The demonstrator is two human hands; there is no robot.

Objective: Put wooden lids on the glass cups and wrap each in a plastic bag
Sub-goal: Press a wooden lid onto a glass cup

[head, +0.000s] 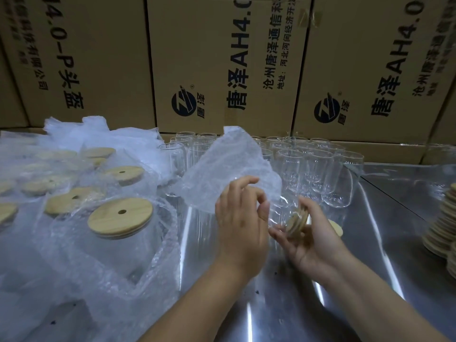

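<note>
At the far left of the desk (385, 243), a heap of finished work lies on its side: lidded glass cups in bubble-wrap bags, the nearest wrapped cup (116, 240) showing its round wooden lid (121, 217) with a straw hole, and more lids of the same kind visible through the plastic behind it. Moving toward the middle, the left hand (240, 218) holds up a fresh bubble-wrap bag (229, 174); its fingers (246, 183) are curled, with thumb and forefinger pinching the bag's lower edge, apparently working the mouth apart. Just beside it, the right hand (308, 240) cradles a lidded glass cup (281, 218) tipped on its side, the lid (297, 222) edge-on against the palm and the fingers wrapped loosely round it from below; the glass body points toward the bag and is hard to trace against the shiny surface. Behind the hands stands a cluster of bare glass cups (320, 169) waiting for lids, and at the far right edge a stack of spare wooden lids (441, 233). Cardboard cartons (222, 65) wall off the back. The step in hand looks like bagging: the lid is already on, the wrap is not. The next move likely calls for opening the bag's mouth wide enough and sliding the cup in base first, keeping the lid seated.
</note>
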